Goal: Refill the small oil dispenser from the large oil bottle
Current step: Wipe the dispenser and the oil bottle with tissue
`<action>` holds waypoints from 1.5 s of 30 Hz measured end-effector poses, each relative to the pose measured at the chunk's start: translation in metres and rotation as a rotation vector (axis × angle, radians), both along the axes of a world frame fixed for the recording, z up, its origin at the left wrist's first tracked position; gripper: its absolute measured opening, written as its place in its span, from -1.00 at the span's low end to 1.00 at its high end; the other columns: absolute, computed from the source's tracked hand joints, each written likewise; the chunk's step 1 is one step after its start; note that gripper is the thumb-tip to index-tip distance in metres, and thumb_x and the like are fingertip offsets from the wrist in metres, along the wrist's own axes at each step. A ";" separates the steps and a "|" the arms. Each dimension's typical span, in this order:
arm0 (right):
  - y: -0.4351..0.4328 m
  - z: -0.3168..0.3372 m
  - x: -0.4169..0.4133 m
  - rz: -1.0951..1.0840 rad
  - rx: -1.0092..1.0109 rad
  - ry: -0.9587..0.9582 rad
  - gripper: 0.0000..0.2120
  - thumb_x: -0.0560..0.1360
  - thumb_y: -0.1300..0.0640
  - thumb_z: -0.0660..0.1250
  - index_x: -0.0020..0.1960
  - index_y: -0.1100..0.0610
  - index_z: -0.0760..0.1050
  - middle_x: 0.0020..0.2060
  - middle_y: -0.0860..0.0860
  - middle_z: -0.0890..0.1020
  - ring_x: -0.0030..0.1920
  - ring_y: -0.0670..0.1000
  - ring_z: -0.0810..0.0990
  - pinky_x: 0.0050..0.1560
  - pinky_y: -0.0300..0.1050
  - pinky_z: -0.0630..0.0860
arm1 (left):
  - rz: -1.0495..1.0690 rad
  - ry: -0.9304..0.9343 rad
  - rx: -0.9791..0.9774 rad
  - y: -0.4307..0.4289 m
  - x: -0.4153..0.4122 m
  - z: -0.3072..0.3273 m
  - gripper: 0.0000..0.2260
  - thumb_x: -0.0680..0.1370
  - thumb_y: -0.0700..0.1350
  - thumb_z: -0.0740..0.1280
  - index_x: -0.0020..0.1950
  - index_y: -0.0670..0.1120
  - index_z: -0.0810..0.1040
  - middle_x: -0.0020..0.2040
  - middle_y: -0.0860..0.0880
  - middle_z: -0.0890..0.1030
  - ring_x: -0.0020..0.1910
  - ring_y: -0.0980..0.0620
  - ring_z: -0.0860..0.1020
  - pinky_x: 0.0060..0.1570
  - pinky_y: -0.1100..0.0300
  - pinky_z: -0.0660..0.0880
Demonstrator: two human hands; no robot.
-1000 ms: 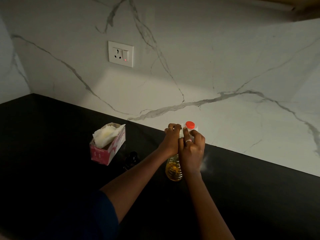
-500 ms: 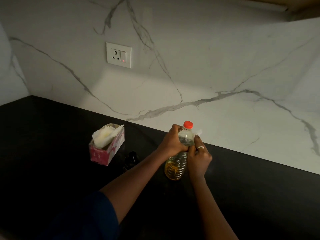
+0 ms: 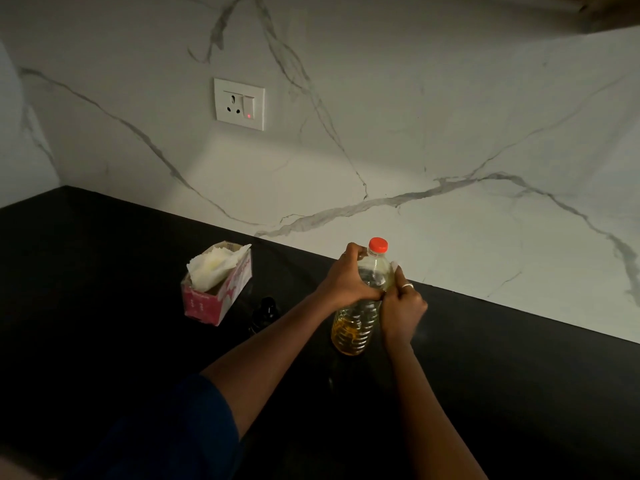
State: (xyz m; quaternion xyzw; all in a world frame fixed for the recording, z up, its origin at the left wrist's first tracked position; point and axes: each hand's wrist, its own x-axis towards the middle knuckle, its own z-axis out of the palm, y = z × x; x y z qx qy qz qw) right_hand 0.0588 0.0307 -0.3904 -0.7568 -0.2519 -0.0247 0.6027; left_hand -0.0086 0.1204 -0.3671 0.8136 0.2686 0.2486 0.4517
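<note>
The large oil bottle (image 3: 352,329) stands upright on the black counter (image 3: 104,271), clear plastic with an orange cap (image 3: 378,244) screwed on and yellow oil low in its ribbed base. My left hand (image 3: 348,282) grips its upper body from the left. My right hand (image 3: 403,306) presses against its right side, fingers curled round a scrap of white tissue (image 3: 394,264) that sticks up above them. The small oil dispenser (image 3: 265,311) is a dark, barely visible shape on the counter left of the bottle, apart from both hands.
A pink tissue box (image 3: 218,292) with white tissue spilling out sits left of the dispenser. The white marble wall (image 3: 450,150) runs close behind the bottle, with a socket plate (image 3: 239,103) on it. The counter is very dark.
My right hand has slid with the tissue from the cap down to the bottle's right side, uncovering the neck. My left hand has moved a little lower on the bottle.
</note>
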 end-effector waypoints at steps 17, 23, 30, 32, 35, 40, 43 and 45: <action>0.004 0.001 0.003 0.087 0.197 0.208 -0.69 0.54 0.30 0.20 0.27 0.18 0.46 -0.25 0.05 0.64 -0.38 -0.21 0.48 -0.34 -0.38 0.45 | -0.036 0.006 -0.026 0.006 0.003 -0.002 -0.26 0.27 -0.10 0.56 0.29 -0.03 0.19 0.28 -0.08 0.40 0.23 -0.03 0.43 0.13 0.10 0.47; -0.006 -0.025 -0.026 -0.031 0.274 0.191 -0.66 0.51 0.43 0.17 0.24 0.26 0.47 -0.35 0.11 0.59 -0.47 -0.11 0.37 -0.47 -0.43 0.39 | -0.053 -0.016 -0.035 0.008 0.001 -0.002 -0.21 0.23 -0.05 0.58 0.30 -0.05 0.19 0.29 -0.08 0.39 0.23 -0.03 0.43 0.13 0.12 0.45; 0.001 -0.003 -0.015 0.083 0.302 0.103 -0.70 0.55 0.32 0.21 0.27 0.22 0.47 -0.11 0.14 0.66 -0.37 -0.20 0.52 -0.35 -0.43 0.47 | -0.123 -0.052 -0.158 0.010 0.000 0.002 -0.36 0.39 0.06 0.45 0.31 -0.08 0.20 0.27 -0.10 0.43 0.17 -0.02 0.49 0.07 0.15 0.48; 0.004 -0.002 -0.005 0.106 0.286 0.177 -0.70 0.56 0.25 0.21 0.28 0.20 0.47 -0.05 0.15 0.66 -0.23 -0.07 0.59 -0.24 -0.34 0.52 | -0.102 -0.031 -0.136 0.009 0.000 0.002 -0.43 0.45 0.15 0.35 0.31 -0.07 0.20 0.29 -0.10 0.42 0.20 -0.03 0.47 0.12 0.08 0.48; 0.003 -0.017 -0.009 0.093 0.245 0.235 -0.69 0.55 0.33 0.17 0.25 0.25 0.50 -0.24 0.08 0.64 -0.35 -0.08 0.52 -0.37 -0.39 0.47 | -0.066 -0.058 -0.127 0.006 0.002 0.002 -0.54 0.50 0.15 0.29 0.25 -0.06 0.25 0.24 -0.10 0.47 0.16 -0.03 0.51 0.06 0.12 0.49; -0.001 -0.044 -0.043 -0.031 0.277 0.240 -0.66 0.53 0.41 0.16 0.27 0.27 0.45 -0.32 -0.02 0.60 -0.42 -0.19 0.52 -0.39 -0.44 0.47 | 0.068 -0.061 0.055 0.005 0.007 -0.001 -0.56 0.50 0.10 0.32 0.24 -0.12 0.32 0.26 -0.12 0.35 0.24 -0.05 0.33 0.05 0.12 0.39; 0.003 -0.041 -0.051 -0.027 0.288 0.201 -0.62 0.53 0.40 0.17 0.33 0.21 0.39 -0.36 -0.17 0.54 -0.44 -0.22 0.50 -0.33 -0.32 0.50 | 0.094 -0.046 0.112 0.006 0.009 0.000 -0.56 0.49 0.07 0.34 0.23 -0.16 0.35 0.25 -0.14 0.35 0.22 -0.07 0.35 0.07 0.11 0.42; 0.007 -0.038 -0.045 -0.033 0.274 0.198 -0.64 0.54 0.37 0.18 0.32 0.22 0.41 -0.35 -0.21 0.53 -0.42 -0.21 0.50 -0.27 -0.17 0.52 | 0.093 -0.052 0.122 0.006 0.008 0.002 -0.56 0.48 0.07 0.35 0.22 -0.18 0.37 0.22 -0.14 0.39 0.18 -0.06 0.42 0.05 0.13 0.44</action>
